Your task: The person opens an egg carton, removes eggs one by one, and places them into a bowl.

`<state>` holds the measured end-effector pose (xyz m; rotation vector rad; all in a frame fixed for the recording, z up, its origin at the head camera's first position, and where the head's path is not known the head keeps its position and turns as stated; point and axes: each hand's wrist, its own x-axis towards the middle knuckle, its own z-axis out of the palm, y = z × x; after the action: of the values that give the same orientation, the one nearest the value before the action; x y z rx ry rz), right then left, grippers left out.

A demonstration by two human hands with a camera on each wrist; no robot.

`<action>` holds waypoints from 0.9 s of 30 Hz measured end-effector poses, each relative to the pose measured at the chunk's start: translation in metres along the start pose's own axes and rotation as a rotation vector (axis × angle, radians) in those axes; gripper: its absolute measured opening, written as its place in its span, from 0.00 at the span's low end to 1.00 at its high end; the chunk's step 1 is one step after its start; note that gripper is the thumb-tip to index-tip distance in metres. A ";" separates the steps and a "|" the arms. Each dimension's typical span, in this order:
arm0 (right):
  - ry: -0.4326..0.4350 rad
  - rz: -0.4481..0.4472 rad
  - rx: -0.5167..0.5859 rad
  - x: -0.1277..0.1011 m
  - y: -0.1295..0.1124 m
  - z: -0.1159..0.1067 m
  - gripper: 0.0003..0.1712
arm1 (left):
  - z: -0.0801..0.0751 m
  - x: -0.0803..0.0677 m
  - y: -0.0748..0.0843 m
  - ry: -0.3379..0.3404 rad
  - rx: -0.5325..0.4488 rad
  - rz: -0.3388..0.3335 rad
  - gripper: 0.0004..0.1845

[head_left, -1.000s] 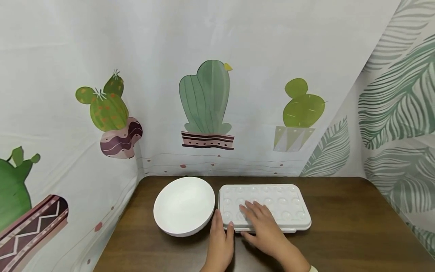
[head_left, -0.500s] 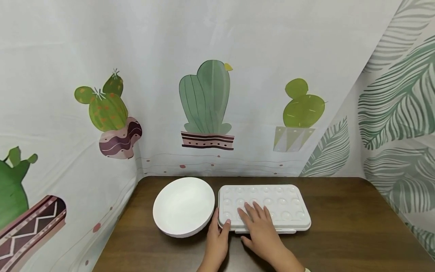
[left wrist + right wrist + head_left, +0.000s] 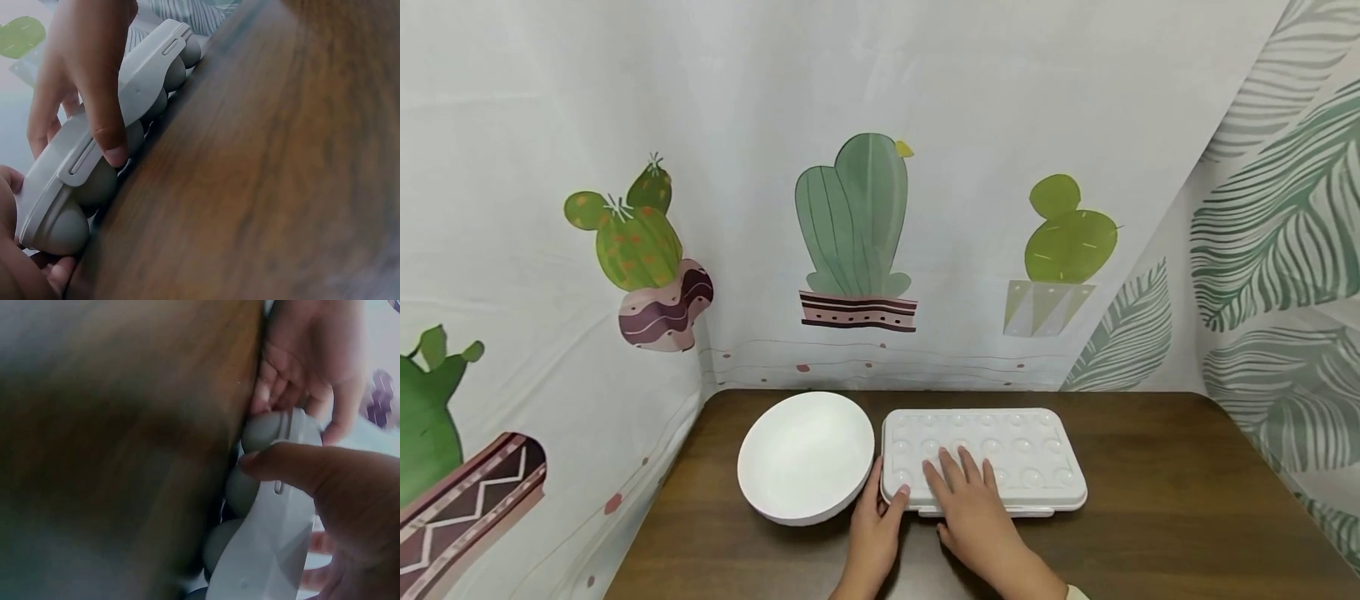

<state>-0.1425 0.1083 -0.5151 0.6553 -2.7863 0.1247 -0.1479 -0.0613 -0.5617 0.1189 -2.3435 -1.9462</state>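
A white egg box (image 3: pixel 1033 458) with a domed lid lies flat on the table, rounded egg cups showing below its rim in the left wrist view. My left hand (image 3: pixel 871 537) grips its near left corner, the thumb on the lid's edge and the fingers curled beneath, as the right wrist view (image 3: pixel 325 347) shows. Over the lid's near part, my right hand (image 3: pixel 976 517) rests with spread fingers. Its thumb hangs over the front side beside a clip (image 3: pixel 78 164). What is inside the box is hidden by the lid.
A white round bowl (image 3: pixel 805 454) stands just left of the egg box, close to my left hand. Beneath everything is a dark wooden table (image 3: pixel 1150 517). A white cloth (image 3: pixel 970 167) printed with cacti and leaves hangs behind the table and at its sides.
My left hand has shifted slightly left and its fingers have closed round the box's corner. The right hand has moved slightly down on the lid. Box and bowl stay put.
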 end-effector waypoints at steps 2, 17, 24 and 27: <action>-0.006 -0.003 -0.060 0.001 -0.003 -0.001 0.44 | 0.000 0.000 0.000 -0.003 0.018 0.007 0.39; 0.100 0.051 -0.451 0.014 -0.030 0.015 0.26 | 0.002 0.002 -0.001 0.030 0.138 0.061 0.37; 0.072 0.034 -0.478 0.016 -0.033 0.014 0.25 | -0.001 0.002 -0.001 0.032 0.166 0.034 0.38; 0.073 0.029 -0.490 0.017 -0.034 0.014 0.25 | -0.001 0.002 -0.001 0.025 0.163 0.027 0.38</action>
<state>-0.1451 0.0691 -0.5226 0.4719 -2.6025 -0.5012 -0.1493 -0.0628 -0.5620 0.1209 -2.4711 -1.7298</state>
